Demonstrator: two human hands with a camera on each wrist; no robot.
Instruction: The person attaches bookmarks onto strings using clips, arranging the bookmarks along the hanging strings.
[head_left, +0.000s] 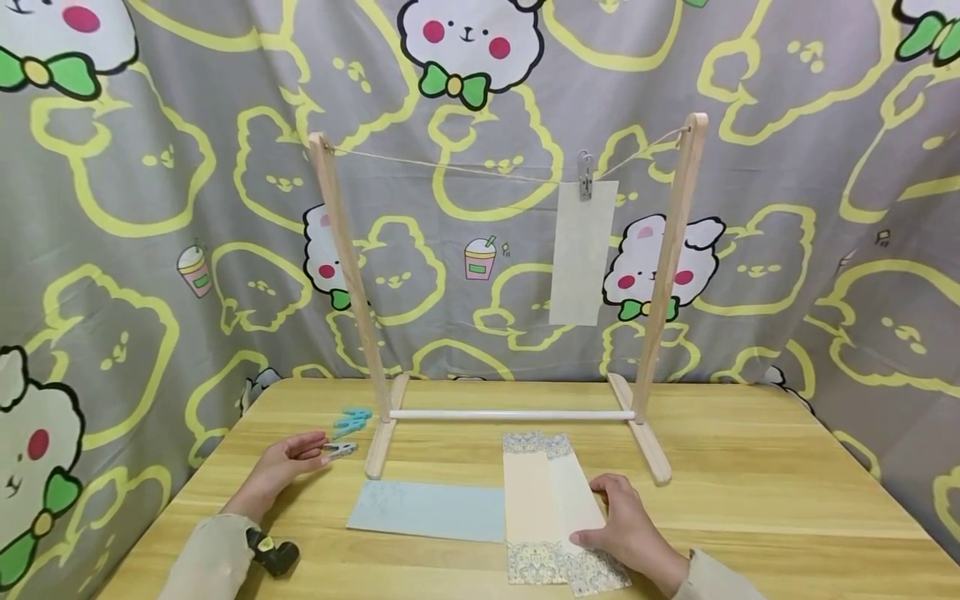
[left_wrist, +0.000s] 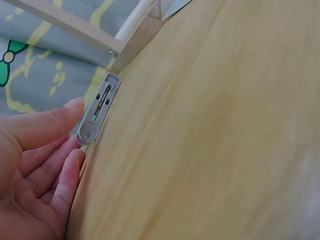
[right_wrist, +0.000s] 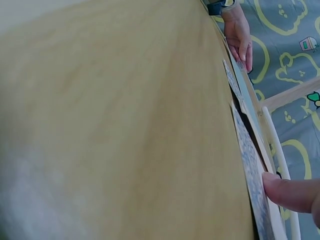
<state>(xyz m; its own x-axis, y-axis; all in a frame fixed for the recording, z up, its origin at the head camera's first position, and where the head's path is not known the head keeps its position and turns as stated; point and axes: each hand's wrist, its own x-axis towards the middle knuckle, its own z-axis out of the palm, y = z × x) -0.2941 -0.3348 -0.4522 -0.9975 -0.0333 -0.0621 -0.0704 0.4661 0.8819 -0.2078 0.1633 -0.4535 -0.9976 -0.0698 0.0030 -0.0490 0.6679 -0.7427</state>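
My left hand [head_left: 288, 462] lies palm up on the wooden table [head_left: 750, 500], left of the rack's foot. Its straight fingers [left_wrist: 55, 175] touch the end of a grey clothes peg [left_wrist: 98, 111] that lies flat on the table [left_wrist: 210, 130]; the same peg [head_left: 340, 451] shows at the fingertips in the head view. My right hand [head_left: 626, 525] rests with relaxed fingers on two overlapping cream paper strips [head_left: 536, 500] with patterned ends. One fingertip [right_wrist: 287, 192] presses the strip's edge [right_wrist: 250, 170]. A pale blue paper strip [head_left: 427, 510] lies between the hands.
A wooden drying rack [head_left: 671, 275] with a string [head_left: 450, 167] stands at the table's back. A grey peg [head_left: 586, 177] pins a pale paper strip [head_left: 581, 250] to the string. Blue pegs [head_left: 352, 421] lie by the rack's left foot. Patterned cloth hangs behind.
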